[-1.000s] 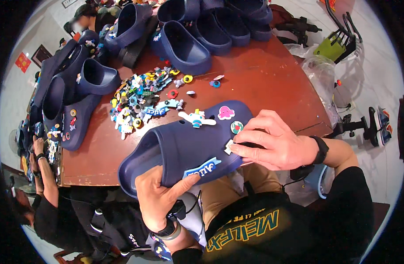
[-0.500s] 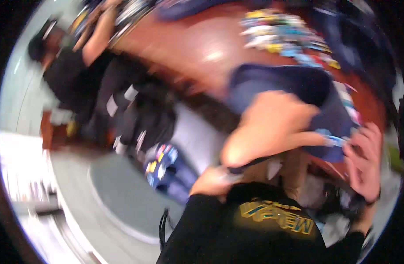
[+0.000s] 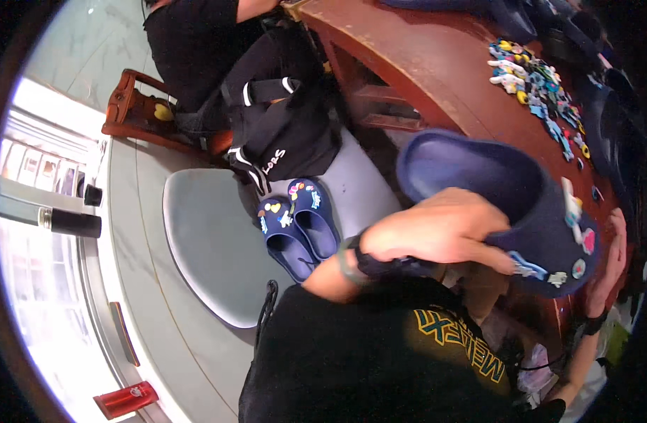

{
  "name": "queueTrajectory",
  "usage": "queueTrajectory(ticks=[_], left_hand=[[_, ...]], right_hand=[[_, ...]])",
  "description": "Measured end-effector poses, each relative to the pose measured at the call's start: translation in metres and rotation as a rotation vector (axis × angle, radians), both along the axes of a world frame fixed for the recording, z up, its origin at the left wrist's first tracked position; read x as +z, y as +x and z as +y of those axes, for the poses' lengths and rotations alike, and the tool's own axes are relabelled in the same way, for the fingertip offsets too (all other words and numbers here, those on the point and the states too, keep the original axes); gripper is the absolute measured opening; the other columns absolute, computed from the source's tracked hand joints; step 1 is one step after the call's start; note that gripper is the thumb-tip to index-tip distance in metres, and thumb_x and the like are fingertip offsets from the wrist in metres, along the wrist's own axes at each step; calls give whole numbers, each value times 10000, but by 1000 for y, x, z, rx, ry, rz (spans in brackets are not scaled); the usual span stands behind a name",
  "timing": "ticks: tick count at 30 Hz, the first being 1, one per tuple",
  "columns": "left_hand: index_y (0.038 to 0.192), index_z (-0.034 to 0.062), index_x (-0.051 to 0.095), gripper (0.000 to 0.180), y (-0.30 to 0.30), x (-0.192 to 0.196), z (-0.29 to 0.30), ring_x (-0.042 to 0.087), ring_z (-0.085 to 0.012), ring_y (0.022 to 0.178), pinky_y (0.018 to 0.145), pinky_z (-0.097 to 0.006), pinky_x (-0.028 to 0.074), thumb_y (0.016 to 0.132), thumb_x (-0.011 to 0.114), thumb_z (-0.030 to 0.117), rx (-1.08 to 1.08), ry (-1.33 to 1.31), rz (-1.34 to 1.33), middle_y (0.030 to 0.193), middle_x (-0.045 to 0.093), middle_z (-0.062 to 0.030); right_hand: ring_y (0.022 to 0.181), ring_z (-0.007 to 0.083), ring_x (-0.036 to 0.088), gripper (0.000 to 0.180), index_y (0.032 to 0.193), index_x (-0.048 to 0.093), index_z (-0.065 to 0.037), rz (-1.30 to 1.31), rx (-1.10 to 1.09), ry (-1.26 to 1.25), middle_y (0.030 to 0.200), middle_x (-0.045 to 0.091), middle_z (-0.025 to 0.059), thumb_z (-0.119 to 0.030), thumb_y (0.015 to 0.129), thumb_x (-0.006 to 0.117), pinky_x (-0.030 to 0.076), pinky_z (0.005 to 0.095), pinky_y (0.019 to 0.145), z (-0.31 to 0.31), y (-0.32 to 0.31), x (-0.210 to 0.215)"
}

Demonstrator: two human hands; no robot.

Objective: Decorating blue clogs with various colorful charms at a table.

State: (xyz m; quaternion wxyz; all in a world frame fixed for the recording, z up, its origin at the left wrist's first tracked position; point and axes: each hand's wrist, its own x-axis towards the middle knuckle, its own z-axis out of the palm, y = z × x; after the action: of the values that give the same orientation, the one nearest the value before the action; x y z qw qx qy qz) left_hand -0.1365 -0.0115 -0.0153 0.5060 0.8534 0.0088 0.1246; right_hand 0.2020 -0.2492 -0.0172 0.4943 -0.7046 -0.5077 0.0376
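A navy clog (image 3: 471,151) is held over the red-brown table edge, with its heel toward the upper left. My left hand (image 3: 436,229) grips its near side, fingers over the rim and thumb beside a blue charm (image 3: 526,266). More charms dot the toe, among them a pink heart (image 3: 588,241), a round one and a long white one. Beyond the toe, at the far right, is my right hand (image 3: 611,264), its fingers stretched out and partly hidden; I cannot tell if it touches the clog.
Many colourful charms (image 3: 538,88) lie on the table (image 3: 422,53), with dark blue clogs (image 3: 609,127) behind them. A decorated pair of clogs (image 3: 295,233) rests on a grey seat to the left. Near it are a grey stool (image 3: 217,240) and a seated person in black (image 3: 196,63).
The view has shifted and become sharp. The charm between my hands now lies against the clog's side. My right hand has moved from near that charm to beyond the toe.
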Motion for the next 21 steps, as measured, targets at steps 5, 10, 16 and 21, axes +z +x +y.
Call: queueTrajectory(ticks=[5,10,16,21], left_hand=[[1038,12,691,300,-63,-5,-7,587,-81,812,747,-273,489,862,722,253,401,-589,7,942,681,10],[1172,1,602,365,-103,-66,8,654,-168,857,810,-308,524,918,649,259,852,-827,-166,1032,670,-68],[1208,29,600,410,-93,-126,17,600,-185,1101,974,-339,452,909,687,295,931,-1211,-384,1193,646,-71],[1202,27,597,380,-100,-210,40,599,-207,1106,997,-359,448,937,646,295,888,-1559,-401,1191,646,-96]], right_hand=[[1333,229,398,299,1192,580,6,-4,130,-79,1383,476,139,-189,1018,435,230,361,1134,-8,-15,-1],[1137,180,455,280,1071,578,-31,-29,241,-117,1229,481,79,-290,982,520,309,305,1010,12,-42,15],[1036,149,469,251,1028,581,-47,52,238,-168,1154,494,53,-289,963,563,359,288,938,17,-58,21],[1007,148,478,208,1001,587,-48,82,260,-160,1122,500,44,-251,952,586,372,288,920,16,-57,20]])
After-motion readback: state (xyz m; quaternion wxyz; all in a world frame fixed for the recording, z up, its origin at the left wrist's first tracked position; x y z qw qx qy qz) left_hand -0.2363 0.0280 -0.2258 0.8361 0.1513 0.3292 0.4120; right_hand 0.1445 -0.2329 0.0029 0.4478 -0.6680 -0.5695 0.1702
